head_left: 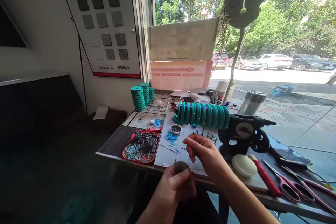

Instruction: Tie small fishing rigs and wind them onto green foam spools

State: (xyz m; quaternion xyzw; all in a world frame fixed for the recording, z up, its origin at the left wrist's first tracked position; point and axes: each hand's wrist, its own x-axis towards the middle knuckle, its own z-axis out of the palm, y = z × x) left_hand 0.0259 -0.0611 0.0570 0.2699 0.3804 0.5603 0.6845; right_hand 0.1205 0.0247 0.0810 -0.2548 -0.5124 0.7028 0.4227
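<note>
Low in front of me, at the table's near edge, my left hand (174, 187) is closed with a small dark rounded piece (181, 166) between thumb and fingers. Its kind does not show. My right hand (206, 150) hovers above and to the right of it, thumb and forefinger pinched together. Whatever the pinch holds, if anything, is too small to make out. Beyond the hands, a white board (165, 147) carries loose blue slim pieces (172, 138), a thin metal tool (168, 148) and a small round dish (175, 129) of dark bits.
An orange-rimmed tray (158, 147) of small metal parts stands left. Green spools (137, 98) are stacked behind it. More green rings fill a horizontal spindle (202, 115) on a black hand-crank machine (244, 131). Scissors (288, 187), a red-handled brush (267, 178) and a whitish round object (244, 165) lie right.
</note>
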